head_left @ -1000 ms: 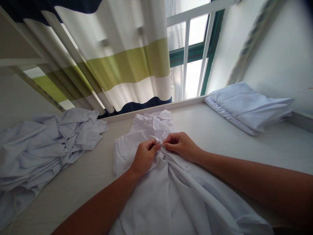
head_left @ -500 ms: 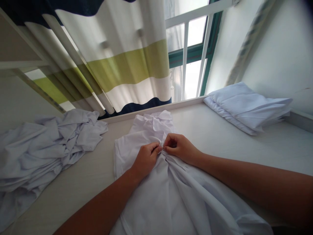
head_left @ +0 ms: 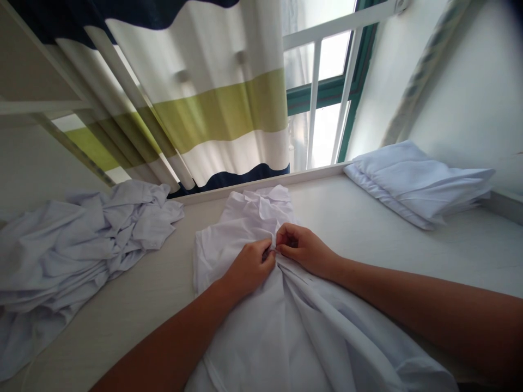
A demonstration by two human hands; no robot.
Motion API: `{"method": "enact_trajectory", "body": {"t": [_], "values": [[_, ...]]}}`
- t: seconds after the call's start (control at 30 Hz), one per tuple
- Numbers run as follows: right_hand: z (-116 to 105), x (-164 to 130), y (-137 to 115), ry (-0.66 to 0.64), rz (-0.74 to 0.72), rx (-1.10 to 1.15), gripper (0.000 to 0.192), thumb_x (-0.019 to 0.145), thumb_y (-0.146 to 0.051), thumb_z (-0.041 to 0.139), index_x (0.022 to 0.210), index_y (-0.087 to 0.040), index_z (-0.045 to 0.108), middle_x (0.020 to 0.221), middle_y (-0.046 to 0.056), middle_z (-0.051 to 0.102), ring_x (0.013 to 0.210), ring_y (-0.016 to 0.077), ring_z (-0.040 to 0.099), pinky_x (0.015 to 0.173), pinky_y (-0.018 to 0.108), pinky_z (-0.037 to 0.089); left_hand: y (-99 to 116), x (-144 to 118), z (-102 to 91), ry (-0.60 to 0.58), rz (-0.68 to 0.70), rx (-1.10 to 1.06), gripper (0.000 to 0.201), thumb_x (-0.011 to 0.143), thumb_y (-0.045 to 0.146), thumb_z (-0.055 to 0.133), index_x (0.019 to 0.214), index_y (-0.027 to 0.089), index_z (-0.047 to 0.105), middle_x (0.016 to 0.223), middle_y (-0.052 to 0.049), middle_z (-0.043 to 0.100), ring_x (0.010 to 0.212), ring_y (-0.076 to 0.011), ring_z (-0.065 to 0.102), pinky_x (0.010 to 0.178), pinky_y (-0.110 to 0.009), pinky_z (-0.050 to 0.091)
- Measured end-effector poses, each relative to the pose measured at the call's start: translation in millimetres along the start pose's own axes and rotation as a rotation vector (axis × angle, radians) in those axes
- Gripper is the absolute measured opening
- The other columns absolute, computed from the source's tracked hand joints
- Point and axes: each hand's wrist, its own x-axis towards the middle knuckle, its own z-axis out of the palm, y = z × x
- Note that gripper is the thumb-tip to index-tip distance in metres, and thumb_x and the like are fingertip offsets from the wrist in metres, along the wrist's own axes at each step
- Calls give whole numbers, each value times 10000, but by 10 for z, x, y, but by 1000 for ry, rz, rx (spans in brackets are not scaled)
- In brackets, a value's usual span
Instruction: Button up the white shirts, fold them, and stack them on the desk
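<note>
A white shirt-like garment (head_left: 261, 321) lies spread on the pale surface in front of me, its ruffled, collar-like end pointing toward the window. My left hand (head_left: 255, 264) pinches the cloth near the garment's middle. Right beside it, my right hand (head_left: 300, 245) pinches the same spot, thumb and forefinger pressed together. Folds fan out from the pinched place toward me. Whether a button sits between the fingertips is too small to make out.
A crumpled heap of white garments (head_left: 81, 250) lies at the left. Folded white cloth (head_left: 417, 179) is stacked at the back right by the wall. A low ledge (head_left: 261, 185) edges the pale board (head_left: 327, 209); beyond it hang a striped curtain (head_left: 220, 114) and white window bars (head_left: 314, 103).
The view has shifted slightly, moving the scene a little to the right. My left fingers have changed their bend a bit at the pinched cloth; both hands stay at the same spot.
</note>
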Motion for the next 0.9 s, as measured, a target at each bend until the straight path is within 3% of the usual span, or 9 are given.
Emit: {"method": "enact_trajectory", "body": {"t": [0.17,0.33,0.9], "values": [[-1,-14,-41,-32,-17,2,32,821,-212,611,841,-203,589,732,-27,603,677,130,525,637,263,417,2,-2,12,-76,-4,83,170,965,236,388,830,210,488,825,-32,630,767,-193,577,699,-304,378],[4,-15,-36,-48,-23,12,42,830,-214,611,863,-203,587,744,-25,611,677,131,530,640,265,425,39,-20,-21,-139,5,174,226,1011,301,329,871,213,483,849,-64,648,798,-226,609,704,-333,402],[-3,-30,-66,-90,-45,49,39,857,-218,595,879,-209,564,762,-25,597,704,134,524,656,263,417,-18,-5,0,-106,26,217,223,981,243,340,796,218,461,786,-94,653,735,-235,611,645,-359,382]]}}
